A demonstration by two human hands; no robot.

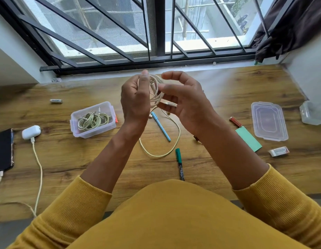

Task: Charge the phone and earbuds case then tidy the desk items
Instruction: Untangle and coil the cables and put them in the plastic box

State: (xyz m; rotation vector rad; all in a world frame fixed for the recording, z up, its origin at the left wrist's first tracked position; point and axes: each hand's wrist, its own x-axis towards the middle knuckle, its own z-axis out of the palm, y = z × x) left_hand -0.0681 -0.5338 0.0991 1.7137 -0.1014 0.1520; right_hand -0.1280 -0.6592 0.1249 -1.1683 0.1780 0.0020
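Head view, hands. Your left hand [135,97] is raised above the middle of the table [219,97], back toward the camera, fingers curled round a coiled cream cable [157,90], thumb pointing up. Your right hand [184,99] sits just beside it, palm turned inward; thumb and fingers pinch the lower part of the same coil, the upper fingers curved loosely over it. The cable's loose tail [174,139] hangs from the hands and loops on the table below. Both forearms are bare, mustard sleeves pushed back.

Head view, task items. Phone [3,150], dark, at the left table edge, a white plug in its near end. Earbuds case [31,132], white, just right of the phone, with a cream lead [38,168] plugged in and running off the near edge.

Head view, edges and room.
- Clear box [93,120], left of the hands, holding coiled cables.
- Battery [56,101], beyond the box, lying alone.
- Blue pen [160,126] and green marker [179,164], under and in front of the hands.
- Clear lid [269,121], right side, flat.
- Green card [248,139], red battery [236,121] and eraser [279,151], near the lid.
- Second clear container [311,113], at the right wall.
- Bare wood lies along the near edge and along the window sill beyond the hands.
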